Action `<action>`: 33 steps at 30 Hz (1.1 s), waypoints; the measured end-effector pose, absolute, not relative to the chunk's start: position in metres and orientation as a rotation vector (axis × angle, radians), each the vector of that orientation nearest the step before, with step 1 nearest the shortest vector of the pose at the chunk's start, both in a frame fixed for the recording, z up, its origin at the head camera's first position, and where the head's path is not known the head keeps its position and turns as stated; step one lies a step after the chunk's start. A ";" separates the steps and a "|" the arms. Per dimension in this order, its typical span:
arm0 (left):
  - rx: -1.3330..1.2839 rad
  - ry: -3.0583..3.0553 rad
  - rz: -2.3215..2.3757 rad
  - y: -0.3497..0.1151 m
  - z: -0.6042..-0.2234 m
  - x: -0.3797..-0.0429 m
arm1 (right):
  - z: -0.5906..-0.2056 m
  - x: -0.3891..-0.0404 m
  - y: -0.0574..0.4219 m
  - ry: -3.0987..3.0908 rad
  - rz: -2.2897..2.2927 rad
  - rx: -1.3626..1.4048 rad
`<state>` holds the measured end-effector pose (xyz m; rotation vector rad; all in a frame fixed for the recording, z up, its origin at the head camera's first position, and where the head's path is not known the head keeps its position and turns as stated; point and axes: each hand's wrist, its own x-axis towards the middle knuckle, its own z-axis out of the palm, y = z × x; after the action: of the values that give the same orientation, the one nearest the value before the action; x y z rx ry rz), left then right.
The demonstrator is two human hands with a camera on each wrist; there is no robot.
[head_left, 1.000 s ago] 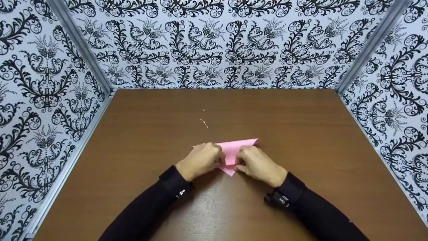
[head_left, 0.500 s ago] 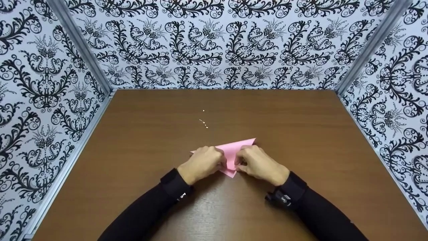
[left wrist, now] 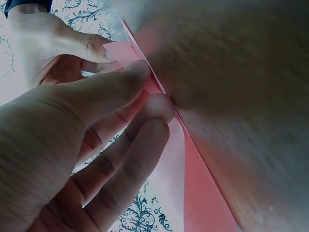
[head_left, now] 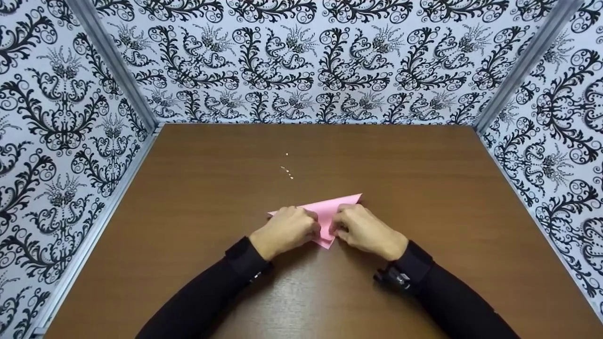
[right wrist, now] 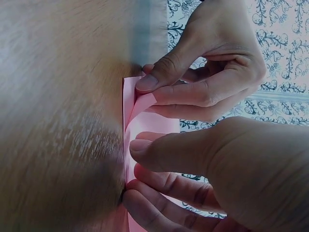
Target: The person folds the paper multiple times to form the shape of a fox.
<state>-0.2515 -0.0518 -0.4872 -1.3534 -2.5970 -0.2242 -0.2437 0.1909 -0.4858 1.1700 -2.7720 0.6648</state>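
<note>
On the tabletop (head_left: 216,188), the already folded pink paper (head_left: 326,217) is pinched by the closely curled left hand (head_left: 288,230) and right hand (head_left: 370,230), its raised flap (right wrist: 141,107) seemingly yet to be creased flat.

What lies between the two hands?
A stretch of the folded pink paper lies between the left hand and the right hand; the head view shows it.
</note>
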 end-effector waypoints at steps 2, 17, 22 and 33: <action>-1.363 -2.573 -0.215 -0.052 -0.488 -0.251 | -0.487 -0.244 0.191 -2.765 0.664 1.172; -1.404 -2.521 -0.171 -0.052 -0.487 -0.251 | -0.491 -0.242 0.189 -2.792 0.683 1.125; -1.413 -2.485 -0.128 -0.052 -0.487 -0.251 | -0.493 -0.243 0.189 -2.791 0.682 1.113; -1.429 -2.477 -0.105 -0.055 -0.485 -0.250 | -0.493 -0.241 0.187 -2.766 0.668 1.124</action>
<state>-0.2504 -0.0552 -0.4849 -1.4286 -2.4766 -0.1048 -0.2414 0.1869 -0.4929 1.1242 -2.7661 0.6681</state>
